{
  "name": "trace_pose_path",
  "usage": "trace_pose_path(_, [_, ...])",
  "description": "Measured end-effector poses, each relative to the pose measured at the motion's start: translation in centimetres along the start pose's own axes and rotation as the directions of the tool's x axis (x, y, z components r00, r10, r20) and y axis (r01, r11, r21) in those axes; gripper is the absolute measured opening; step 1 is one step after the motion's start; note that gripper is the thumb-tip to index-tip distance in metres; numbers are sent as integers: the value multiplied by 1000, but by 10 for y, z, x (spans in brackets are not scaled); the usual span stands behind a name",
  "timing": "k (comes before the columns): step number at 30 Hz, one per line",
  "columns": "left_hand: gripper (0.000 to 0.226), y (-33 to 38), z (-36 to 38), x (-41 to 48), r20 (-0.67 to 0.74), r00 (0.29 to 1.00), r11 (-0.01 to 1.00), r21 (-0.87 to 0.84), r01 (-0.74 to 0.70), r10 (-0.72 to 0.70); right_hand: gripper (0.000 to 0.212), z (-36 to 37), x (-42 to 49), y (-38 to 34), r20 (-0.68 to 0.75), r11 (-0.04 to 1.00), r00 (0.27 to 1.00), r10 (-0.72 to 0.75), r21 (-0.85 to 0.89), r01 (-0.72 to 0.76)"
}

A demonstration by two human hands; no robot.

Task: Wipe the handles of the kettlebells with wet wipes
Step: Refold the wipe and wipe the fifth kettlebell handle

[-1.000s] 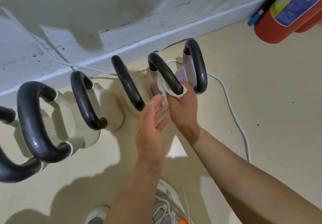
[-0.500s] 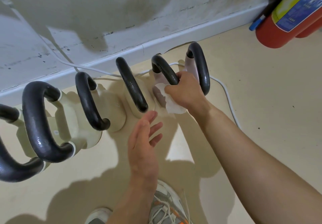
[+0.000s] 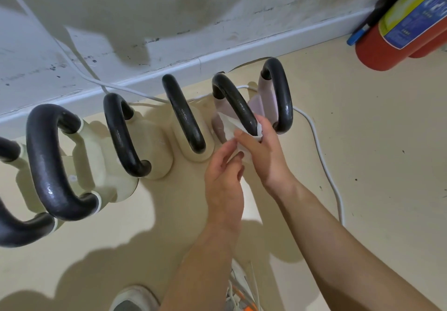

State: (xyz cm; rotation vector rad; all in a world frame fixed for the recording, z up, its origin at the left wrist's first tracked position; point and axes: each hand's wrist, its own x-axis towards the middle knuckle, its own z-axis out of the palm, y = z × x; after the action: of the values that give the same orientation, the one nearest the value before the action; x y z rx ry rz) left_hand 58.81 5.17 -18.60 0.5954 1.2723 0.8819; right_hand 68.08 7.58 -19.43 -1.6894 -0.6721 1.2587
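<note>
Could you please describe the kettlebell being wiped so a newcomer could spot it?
From the red fire extinguisher at far right, follow the baseboard left to the kettlebell row. The target kettlebell is second from that end. Only its black handle has a white wipe round it, gripped by the right hand.

The right grip (image 3: 263, 151) curled round a wipe (image 3: 228, 127), forearm stretched forward. The left grip (image 3: 223, 177) lay just beside it, relaxed fingertips touching the wipe.

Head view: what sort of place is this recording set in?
Probably a corner of a gym or workout room: a row of black-handled kettlebells stands on the floor along a scuffed wall, with a red fire extinguisher at the right.
</note>
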Motion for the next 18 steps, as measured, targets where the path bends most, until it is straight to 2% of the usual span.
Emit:
trace_pose_path(2, [41, -5, 3, 6, 24, 998, 995, 85, -51, 50, 43, -2, -9, 6, 31, 998, 1000, -1, 64, -1])
trace_pose_path(5, [42, -11, 11, 9, 11, 991, 962, 239, -135, 136, 61, -8, -24, 17, 77, 992, 997, 9, 122, -18])
trace_pose_path(7, [41, -16, 15, 10, -4, 977, 930, 306, -204, 215, 67, -14, -28, 24, 84, 988, 995, -48, 153, 35])
trace_pose_path(11, [26, -17, 19, 18, -57, 951, 896, 356, -264, 303, 45, -25, -24, 28, -172, 991, 979, -112, 52, 122])
trace_pose_path(16, [18, -12, 26, 20, -139, 923, 886, 361, -291, 360, 20, -17, -18, 26, -251, 994, 965, -74, 59, 91])
trace_pose_path(18, [14, -8, 27, 21, -182, 905, 878, 375, -297, 384, 20, -12, -19, 25, -294, 995, 952, -87, 27, 99])
